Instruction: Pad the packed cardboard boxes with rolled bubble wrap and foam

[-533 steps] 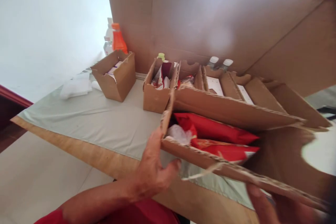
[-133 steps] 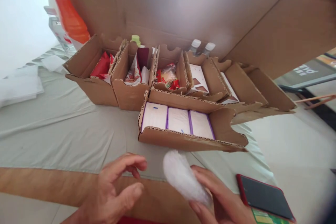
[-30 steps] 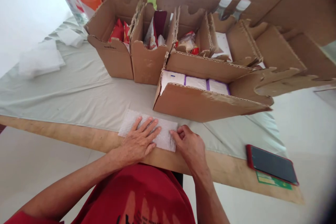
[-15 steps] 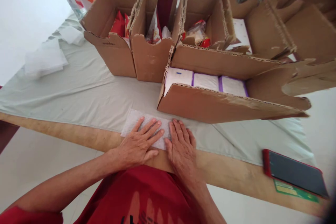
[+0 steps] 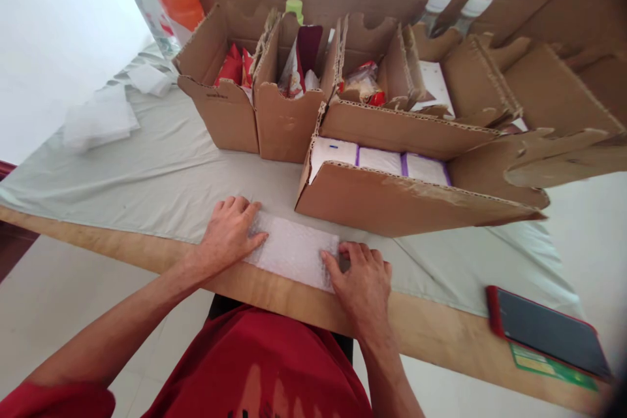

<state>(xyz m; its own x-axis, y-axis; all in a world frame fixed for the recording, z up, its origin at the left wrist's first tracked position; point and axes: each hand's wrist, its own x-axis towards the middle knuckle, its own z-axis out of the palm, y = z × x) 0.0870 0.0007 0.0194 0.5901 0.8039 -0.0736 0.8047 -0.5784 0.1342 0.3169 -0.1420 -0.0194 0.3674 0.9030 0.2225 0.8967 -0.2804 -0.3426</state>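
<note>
A flat, folded piece of bubble wrap (image 5: pixel 294 251) lies along the table's front edge, partly over the bare wood. At its left end my left hand (image 5: pixel 230 232) has the thumb on top and the fingers bent around the edge. My right hand (image 5: pixel 361 274) pinches the right end, thumb over the wrap and fingers curled beside it. The undersides of both grips are hidden.
Behind the wrap stands a long cardboard box (image 5: pixel 416 206) of white packs, with several cardboard bins (image 5: pixel 289 121) beyond it. White sheets (image 5: pixel 100 121) lie at left. A phone (image 5: pixel 548 330) rests at right on a green card (image 5: pixel 553 366).
Both hands lay flat on the bubble wrap before. They have since moved apart, the left hand leftward and the right hand rightward, and now hold its two ends.
</note>
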